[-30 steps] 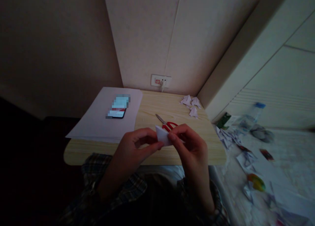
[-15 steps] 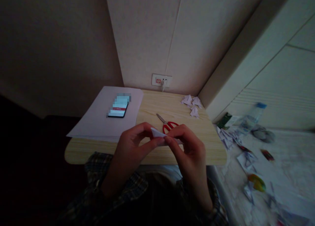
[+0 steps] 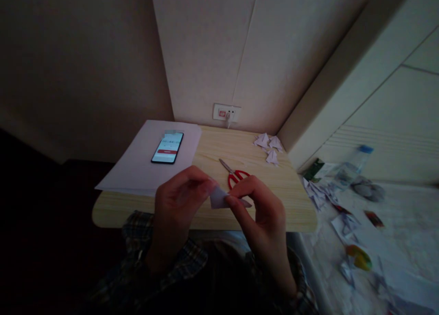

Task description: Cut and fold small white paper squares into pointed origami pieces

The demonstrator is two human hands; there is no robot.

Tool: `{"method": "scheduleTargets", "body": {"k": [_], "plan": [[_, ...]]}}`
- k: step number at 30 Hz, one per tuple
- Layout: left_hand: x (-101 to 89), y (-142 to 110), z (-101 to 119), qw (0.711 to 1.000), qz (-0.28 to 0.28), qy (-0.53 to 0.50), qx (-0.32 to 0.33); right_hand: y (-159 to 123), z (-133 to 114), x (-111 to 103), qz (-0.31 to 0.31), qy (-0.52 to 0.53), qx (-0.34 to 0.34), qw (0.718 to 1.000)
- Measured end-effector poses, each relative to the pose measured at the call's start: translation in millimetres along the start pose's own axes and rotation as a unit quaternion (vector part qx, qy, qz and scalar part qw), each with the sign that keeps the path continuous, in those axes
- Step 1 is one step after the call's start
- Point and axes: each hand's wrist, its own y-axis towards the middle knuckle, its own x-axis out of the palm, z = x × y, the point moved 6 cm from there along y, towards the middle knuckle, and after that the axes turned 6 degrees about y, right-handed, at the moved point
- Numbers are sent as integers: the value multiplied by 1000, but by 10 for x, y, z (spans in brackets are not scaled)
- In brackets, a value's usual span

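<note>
A small folded piece of white paper [image 3: 218,199] is between my two hands, above the front of the wooden table [image 3: 206,218]. My right hand [image 3: 260,205] pinches its right part between thumb and forefinger. At its upper left corner, my left hand [image 3: 183,198] has thumb and fingertips pressed together on the paper's edge. Just beyond the hands lie scissors [image 3: 232,173] with red handles, partly hidden by my right hand. Several folded paper figures [image 3: 262,140] stand at the table's back right corner.
On the left of the table, a phone [image 3: 168,148] with a lit screen rests on large white paper sheets [image 3: 133,168]. A wall socket [image 3: 227,113] holds a plug behind the table. To the right, a pale surface [image 3: 408,214] bears a plastic bottle [image 3: 353,166] and more folded paper [image 3: 315,194].
My left hand has shifted left and its grip has moved to the paper's upper corner, so more of the paper shows. My right hand keeps its pinch. The view has moved slightly.
</note>
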Motion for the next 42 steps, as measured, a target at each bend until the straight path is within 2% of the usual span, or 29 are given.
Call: {"method": "scheduleTargets", "body": {"k": [4, 6, 10, 13, 18, 23, 29, 32, 35, 40, 42], "plan": [[-22, -17, 18, 1000, 12, 24, 14, 2, 5, 13, -18, -1, 13, 1000], [2, -16, 8, 1000, -6, 3, -2, -7, 21, 16, -19, 3, 21, 1000], [110, -14, -28, 994, -80, -35, -60, -50, 74, -9, 48, 40, 45, 997], [146, -11, -42, 991, -99, -49, -79, -73, 110, 5, 76, 63, 62, 993], [51, 10, -61, 997, -19, -44, -59, -38, 131, 74, 34, 27, 76, 996], [27, 4, -105, 996, -14, -39, -75, -24, 125, 106, 26, 7, 62, 998], [-50, 24, -107, 995, 47, -56, -72, -43, 94, 115, 17, 23, 46, 999], [-63, 32, -81, 994, 56, -64, -67, -53, 73, 109, 15, 34, 32, 999], [-52, 41, -70, 994, 40, -61, -75, -74, 105, 77, 30, 33, 42, 998], [52, 25, -143, 992, -57, -25, -111, -108, 172, -1, 83, 25, 60, 994], [41, 20, -169, 993, -54, 0, -104, -111, 180, 15, 79, 26, 53, 995]]}}
